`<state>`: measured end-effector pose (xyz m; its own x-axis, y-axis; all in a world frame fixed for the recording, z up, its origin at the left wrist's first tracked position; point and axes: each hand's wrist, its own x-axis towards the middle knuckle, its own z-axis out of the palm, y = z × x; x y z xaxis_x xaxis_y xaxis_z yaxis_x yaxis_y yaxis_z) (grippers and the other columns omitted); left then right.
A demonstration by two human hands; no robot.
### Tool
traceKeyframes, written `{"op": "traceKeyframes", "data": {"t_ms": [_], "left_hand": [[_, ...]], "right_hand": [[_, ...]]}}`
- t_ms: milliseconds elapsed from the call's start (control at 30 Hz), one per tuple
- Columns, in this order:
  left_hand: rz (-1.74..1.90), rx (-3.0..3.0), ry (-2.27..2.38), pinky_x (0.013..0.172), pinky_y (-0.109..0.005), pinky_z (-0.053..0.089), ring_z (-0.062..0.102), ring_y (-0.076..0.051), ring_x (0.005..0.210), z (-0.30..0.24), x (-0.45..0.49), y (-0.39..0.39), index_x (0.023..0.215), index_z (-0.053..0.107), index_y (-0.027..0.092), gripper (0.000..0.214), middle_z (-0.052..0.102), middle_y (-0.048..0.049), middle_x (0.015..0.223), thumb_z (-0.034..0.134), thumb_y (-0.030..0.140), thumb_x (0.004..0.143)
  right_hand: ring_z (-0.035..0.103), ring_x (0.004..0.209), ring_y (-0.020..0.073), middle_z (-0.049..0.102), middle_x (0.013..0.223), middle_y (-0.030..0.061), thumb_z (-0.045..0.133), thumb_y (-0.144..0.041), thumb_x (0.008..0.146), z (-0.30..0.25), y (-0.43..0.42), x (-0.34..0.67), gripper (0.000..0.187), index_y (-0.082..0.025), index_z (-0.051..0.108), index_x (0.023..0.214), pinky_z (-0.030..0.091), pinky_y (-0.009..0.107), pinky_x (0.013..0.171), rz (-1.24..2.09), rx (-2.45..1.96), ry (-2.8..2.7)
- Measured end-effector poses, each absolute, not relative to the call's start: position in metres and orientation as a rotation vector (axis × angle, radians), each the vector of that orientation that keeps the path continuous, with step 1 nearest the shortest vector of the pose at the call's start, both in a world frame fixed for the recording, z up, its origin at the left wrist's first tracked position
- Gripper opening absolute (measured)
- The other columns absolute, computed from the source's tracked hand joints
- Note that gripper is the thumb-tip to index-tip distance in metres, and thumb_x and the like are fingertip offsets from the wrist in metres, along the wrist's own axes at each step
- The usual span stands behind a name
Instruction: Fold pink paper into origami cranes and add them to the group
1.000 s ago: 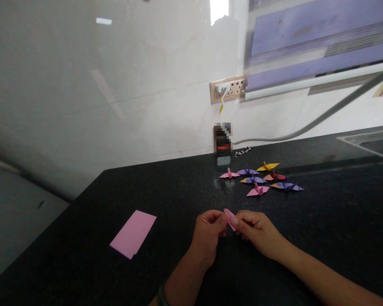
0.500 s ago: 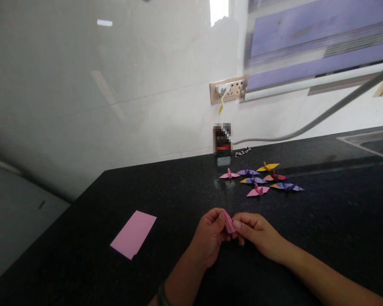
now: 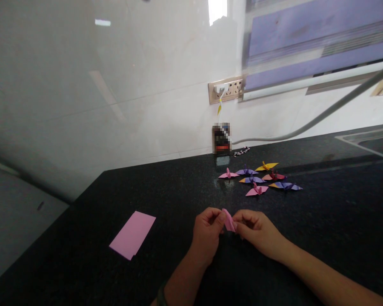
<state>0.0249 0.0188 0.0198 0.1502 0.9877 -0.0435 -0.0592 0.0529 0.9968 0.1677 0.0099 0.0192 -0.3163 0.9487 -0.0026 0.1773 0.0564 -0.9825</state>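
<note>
A small folded piece of pink paper (image 3: 229,220) is held between my two hands, above the dark countertop. My left hand (image 3: 209,231) pinches its left side between thumb and fingers. On the other side, my right hand (image 3: 255,231) has thumb and fingertips closed on the paper's right edge. Part of the folded paper is hidden behind the fingers. Beyond my hands several folded paper cranes lie in a group, among them a pink crane (image 3: 257,190), a yellow crane (image 3: 267,166) and a purple one (image 3: 286,186).
Pink paper sheets (image 3: 133,235) lie stacked at the left on the black countertop (image 3: 172,191). By the wall stands a blurred-out dark object (image 3: 221,139), with a beaded string (image 3: 241,151) beside it. A grey hose (image 3: 306,127) runs rightward. A socket (image 3: 226,90) holds a plug.
My right fingers have shifted slightly on the pink paper, and more of its flat face shows. The left hand keeps its pinch. The cranes and sheets lie as before.
</note>
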Motion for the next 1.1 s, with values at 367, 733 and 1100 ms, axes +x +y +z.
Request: {"op": "traceKeyframes", "data": {"t_ms": [367,733,1100], "left_hand": [[1.06,1.577,1.139,0.065,-0.025,0.04,0.053,-0.016,0.072,0.016,0.026,0.012,0.081,0.064,0.015,0.017,0.061,-0.0062,0.079,0.055,0.027,0.072],[1.116,1.782,1.194,0.063,-0.025,0.042,0.056,-0.016,0.07,0.023,0.026,0.011,0.08,0.065,0.019,0.017,0.062,-0.0055,0.079,0.05,0.016,0.073],[1.139,1.675,1.104,0.068,-0.027,0.043,0.055,-0.016,0.072,0.02,0.021,0.013,0.076,0.063,0.018,0.012,0.062,-0.0055,0.076,0.053,0.021,0.073]], "right_hand": [[0.048,0.056,0.012,0.052,0.061,0.0013,0.044,-0.023,0.079,0.013,0.011,0.176,0.017,-0.017,0.055,0.067,0.037,0.023,0.054,0.494,-1.291,-1.884],[0.053,0.066,0.0146,0.058,0.071,0.0056,0.041,-0.017,0.08,0.018,0.011,0.177,0.017,-0.016,0.057,0.08,0.04,0.025,0.061,0.282,-1.187,-2.159],[0.053,0.068,0.0135,0.058,0.074,0.0049,0.044,-0.016,0.079,0.021,0.009,0.18,0.011,-0.017,0.054,0.084,0.042,0.025,0.061,0.383,-1.046,-2.068]]}}
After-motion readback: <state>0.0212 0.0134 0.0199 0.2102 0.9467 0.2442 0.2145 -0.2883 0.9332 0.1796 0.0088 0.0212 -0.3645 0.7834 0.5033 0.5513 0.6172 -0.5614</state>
